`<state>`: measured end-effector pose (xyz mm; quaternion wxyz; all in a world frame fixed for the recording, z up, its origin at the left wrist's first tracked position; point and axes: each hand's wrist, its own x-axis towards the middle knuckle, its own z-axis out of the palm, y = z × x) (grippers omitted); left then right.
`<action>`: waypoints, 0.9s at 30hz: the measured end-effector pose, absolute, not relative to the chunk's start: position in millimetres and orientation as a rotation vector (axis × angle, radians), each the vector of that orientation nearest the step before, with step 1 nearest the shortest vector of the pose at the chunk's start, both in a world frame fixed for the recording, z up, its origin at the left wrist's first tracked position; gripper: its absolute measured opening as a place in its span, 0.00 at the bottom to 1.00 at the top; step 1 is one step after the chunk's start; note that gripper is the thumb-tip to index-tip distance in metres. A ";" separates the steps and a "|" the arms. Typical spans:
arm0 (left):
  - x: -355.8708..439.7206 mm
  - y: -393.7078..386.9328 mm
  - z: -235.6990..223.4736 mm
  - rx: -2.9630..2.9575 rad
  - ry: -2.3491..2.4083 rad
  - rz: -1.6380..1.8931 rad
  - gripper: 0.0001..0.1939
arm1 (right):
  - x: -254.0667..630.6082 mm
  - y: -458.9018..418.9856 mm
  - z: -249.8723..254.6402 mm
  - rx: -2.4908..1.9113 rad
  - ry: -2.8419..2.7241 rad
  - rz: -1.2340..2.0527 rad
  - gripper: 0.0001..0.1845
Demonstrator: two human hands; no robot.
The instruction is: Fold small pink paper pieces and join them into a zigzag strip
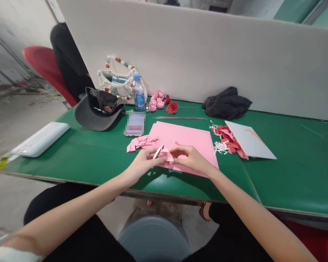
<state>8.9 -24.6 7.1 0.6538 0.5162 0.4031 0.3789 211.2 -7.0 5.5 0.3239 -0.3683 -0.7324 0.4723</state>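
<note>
My left hand [149,158] is closed on a small piece of pink paper [168,155], with a slim white stick-like tool [157,152] also between its fingers; what kind of tool I cannot tell. Thumb and fingers of my right hand [186,157] pinch the right side of the same paper piece. Both hands are just above a large pink sheet [190,136] lying on the green table [104,160]. Left of that sheet is a loose pile of cut pink paper pieces [142,142].
Behind the sheet lie a bundle of thin wires [182,118], crumpled pink paper flowers [156,101] and red paper flowers [172,107]. A phone [135,123], bottle [139,94], cap [98,112] and beaded bag [117,85] stand left. Red and white scraps [226,140], a white card [250,142] and black cloth [226,103] lie right.
</note>
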 end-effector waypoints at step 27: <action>6.8 -23.1 -3.8 1.277 0.928 0.841 0.17 | 197.7 -8.6 -4.4 -0.979 -1.664 1.493 0.14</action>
